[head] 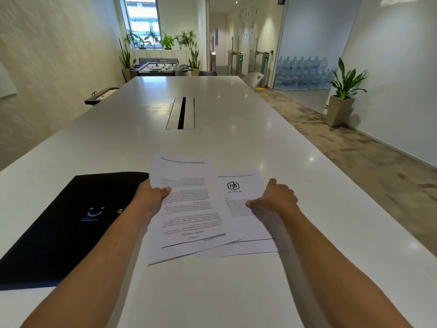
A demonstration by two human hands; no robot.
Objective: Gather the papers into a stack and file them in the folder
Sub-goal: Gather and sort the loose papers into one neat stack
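Printed white papers [189, 209] lie fanned out on the white table [236, 143] in front of me, overlapping. One sheet with a hexagon logo [238, 192] lies to the right, partly under the others. My left hand [151, 197] pinches the left edge of the left sheets, thumb on top. My right hand [276, 200] grips the right side of the logo sheet, thumb pressed on it. A black folder [71, 223] with a blue smile mark and a snap button lies shut on the table, left of the papers and touching their left edge.
A metal cable slot [181, 113] is set into the table's middle, beyond the papers. The table's right edge runs along carpeted floor with a potted plant [343, 95]. A chair [253, 79] and a foosball table [160, 67] stand past the far end.
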